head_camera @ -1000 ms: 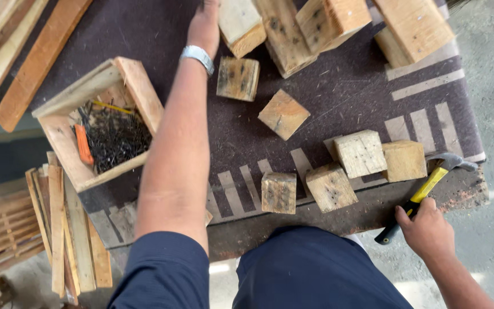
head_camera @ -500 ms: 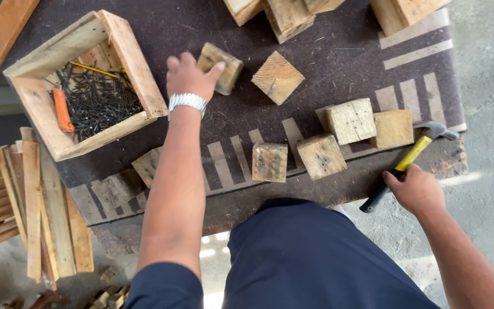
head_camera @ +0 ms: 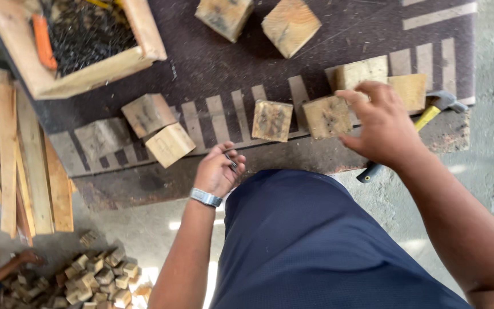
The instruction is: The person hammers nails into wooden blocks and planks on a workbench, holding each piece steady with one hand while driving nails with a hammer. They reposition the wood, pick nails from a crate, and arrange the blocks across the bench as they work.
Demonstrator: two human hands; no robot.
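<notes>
My left hand [head_camera: 217,171], with a silver wristband, is curled close to my knee and pinches a few thin dark nails [head_camera: 232,162]. My right hand [head_camera: 379,127] hovers with fingers spread over a square wooden block [head_camera: 326,116] at the near edge of the dark mat [head_camera: 212,68] and holds nothing. A hammer [head_camera: 433,109] with a yellow and black handle lies on the mat just right of that hand. Another block [head_camera: 271,120] sits between my two hands.
An open wooden box [head_camera: 95,71] holding dark nails and an orange tool [head_camera: 41,40] stands at the far left. More blocks [head_camera: 170,144] are scattered over the mat. Planks [head_camera: 24,160] lie stacked at the left. Small wood offcuts [head_camera: 98,280] are piled on the floor.
My left hand has drawn back from the far blocks to my knee, now with nails in it. My right hand has let go of the hammer and moved left over the blocks.
</notes>
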